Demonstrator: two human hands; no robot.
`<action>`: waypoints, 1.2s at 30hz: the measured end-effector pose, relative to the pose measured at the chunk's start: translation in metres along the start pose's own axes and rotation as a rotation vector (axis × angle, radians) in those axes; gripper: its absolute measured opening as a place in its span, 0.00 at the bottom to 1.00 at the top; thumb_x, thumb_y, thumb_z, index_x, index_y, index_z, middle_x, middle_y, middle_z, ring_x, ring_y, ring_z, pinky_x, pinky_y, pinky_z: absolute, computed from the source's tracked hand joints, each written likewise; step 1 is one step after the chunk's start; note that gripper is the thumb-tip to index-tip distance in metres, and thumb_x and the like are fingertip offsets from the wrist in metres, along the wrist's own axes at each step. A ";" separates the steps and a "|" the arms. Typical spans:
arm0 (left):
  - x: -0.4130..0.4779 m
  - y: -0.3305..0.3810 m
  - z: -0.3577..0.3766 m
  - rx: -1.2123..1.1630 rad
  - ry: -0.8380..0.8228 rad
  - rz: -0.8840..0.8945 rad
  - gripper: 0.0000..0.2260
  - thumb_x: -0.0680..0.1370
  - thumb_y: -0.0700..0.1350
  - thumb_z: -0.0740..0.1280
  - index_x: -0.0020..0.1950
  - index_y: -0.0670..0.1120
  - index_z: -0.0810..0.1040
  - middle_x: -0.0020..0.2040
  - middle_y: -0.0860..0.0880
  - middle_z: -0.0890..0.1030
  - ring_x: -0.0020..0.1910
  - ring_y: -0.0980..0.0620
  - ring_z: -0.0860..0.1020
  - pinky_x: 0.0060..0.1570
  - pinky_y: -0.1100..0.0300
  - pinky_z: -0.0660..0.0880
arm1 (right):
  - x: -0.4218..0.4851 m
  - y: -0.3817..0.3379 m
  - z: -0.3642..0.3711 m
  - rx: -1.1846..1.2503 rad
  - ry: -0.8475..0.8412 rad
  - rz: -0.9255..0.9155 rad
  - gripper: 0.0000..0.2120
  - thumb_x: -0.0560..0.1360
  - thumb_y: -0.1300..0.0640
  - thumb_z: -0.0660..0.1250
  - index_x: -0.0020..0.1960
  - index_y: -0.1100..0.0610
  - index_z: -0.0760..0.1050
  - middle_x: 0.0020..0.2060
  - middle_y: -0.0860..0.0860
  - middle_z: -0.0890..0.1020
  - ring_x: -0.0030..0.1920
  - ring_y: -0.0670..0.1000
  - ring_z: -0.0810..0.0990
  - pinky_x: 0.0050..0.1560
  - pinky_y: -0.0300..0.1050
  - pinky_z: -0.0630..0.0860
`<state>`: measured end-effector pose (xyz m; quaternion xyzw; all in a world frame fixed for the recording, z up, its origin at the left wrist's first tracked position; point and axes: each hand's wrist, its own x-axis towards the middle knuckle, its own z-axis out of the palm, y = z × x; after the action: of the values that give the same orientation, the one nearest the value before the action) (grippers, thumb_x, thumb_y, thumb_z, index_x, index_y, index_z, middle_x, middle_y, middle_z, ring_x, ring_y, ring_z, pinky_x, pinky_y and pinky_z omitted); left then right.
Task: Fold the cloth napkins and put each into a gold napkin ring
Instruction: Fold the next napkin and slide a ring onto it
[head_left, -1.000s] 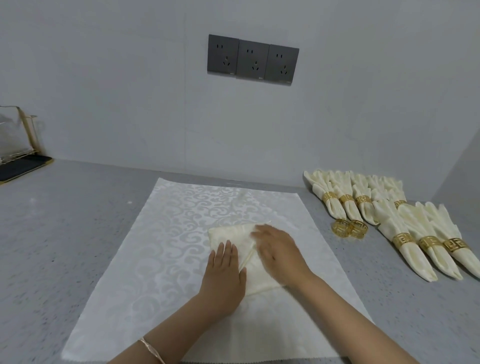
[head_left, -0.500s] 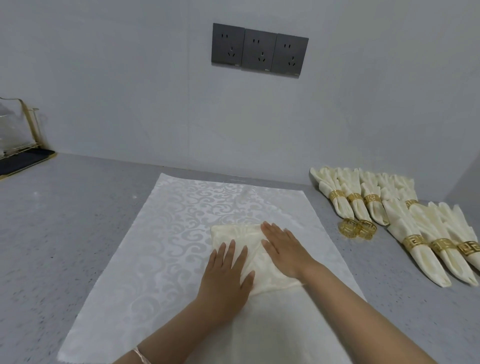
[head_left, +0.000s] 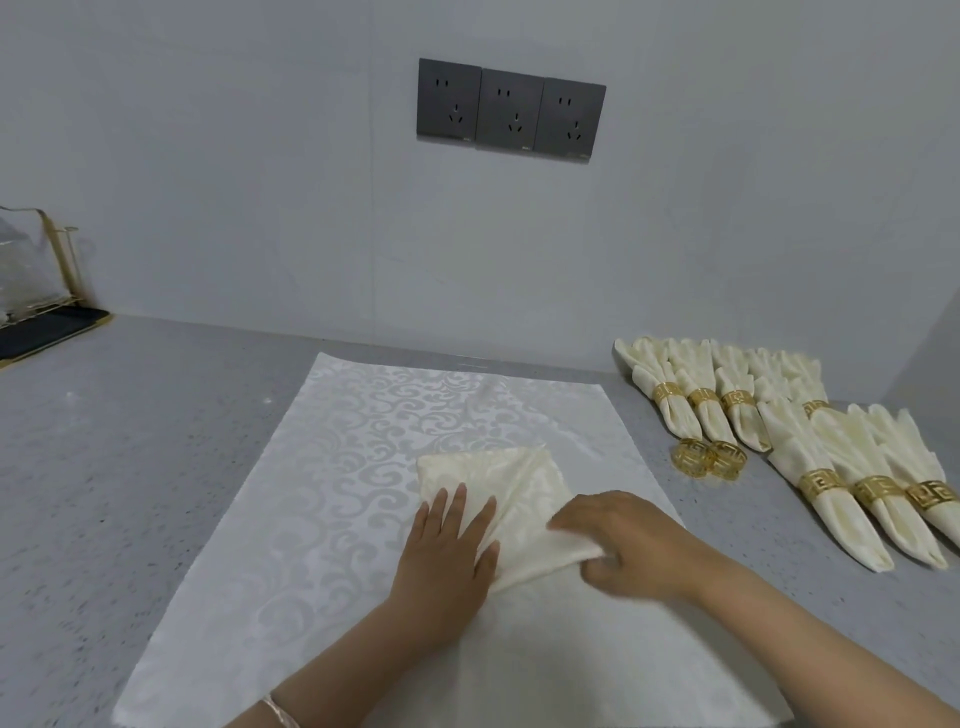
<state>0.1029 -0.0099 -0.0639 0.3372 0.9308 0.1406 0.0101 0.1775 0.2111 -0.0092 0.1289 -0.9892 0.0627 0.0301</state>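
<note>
A cream cloth napkin (head_left: 511, 480), partly folded, lies on a white patterned cloth (head_left: 337, 467) spread over the grey counter. My left hand (head_left: 447, 553) presses flat on the napkin's left part with straight fingers. My right hand (head_left: 623, 545) pinches the napkin's right fold and lifts it a little. Two loose gold napkin rings (head_left: 709, 457) sit just right of the white cloth. Several folded napkins in gold rings (head_left: 831, 483) lie in rows at the right.
The grey counter (head_left: 130, 467) meets a pale wall bearing three dark sockets (head_left: 511, 111). A black tray with a clear, gold-framed holder (head_left: 31, 291) stands at the far left edge.
My right hand has slid back toward me and changed from lying flat on the napkin to pinching its right fold. My left hand stays pressed on the napkin.
</note>
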 end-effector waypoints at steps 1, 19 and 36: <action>0.000 0.000 0.000 -0.001 0.007 0.003 0.39 0.64 0.62 0.25 0.77 0.60 0.40 0.79 0.49 0.40 0.77 0.49 0.37 0.70 0.58 0.31 | 0.002 0.004 -0.002 0.087 0.003 0.059 0.19 0.70 0.53 0.67 0.61 0.46 0.76 0.55 0.38 0.78 0.55 0.40 0.75 0.57 0.38 0.71; -0.001 0.002 -0.011 -0.115 -0.063 -0.013 0.20 0.84 0.54 0.45 0.76 0.63 0.48 0.79 0.53 0.44 0.77 0.50 0.38 0.74 0.54 0.35 | 0.049 0.019 0.024 0.725 0.277 0.360 0.09 0.71 0.52 0.74 0.37 0.58 0.81 0.24 0.42 0.70 0.28 0.42 0.65 0.33 0.34 0.63; 0.068 -0.026 -0.039 0.121 0.069 -0.087 0.18 0.83 0.53 0.50 0.72 0.51 0.66 0.64 0.48 0.73 0.61 0.47 0.72 0.58 0.55 0.65 | 0.062 0.019 0.026 0.474 0.210 0.418 0.13 0.69 0.47 0.75 0.35 0.51 0.73 0.28 0.43 0.72 0.29 0.43 0.68 0.36 0.39 0.66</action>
<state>0.0301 0.0043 -0.0282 0.2916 0.9511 0.0953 -0.0361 0.1120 0.2106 -0.0321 -0.0807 -0.9436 0.3089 0.0877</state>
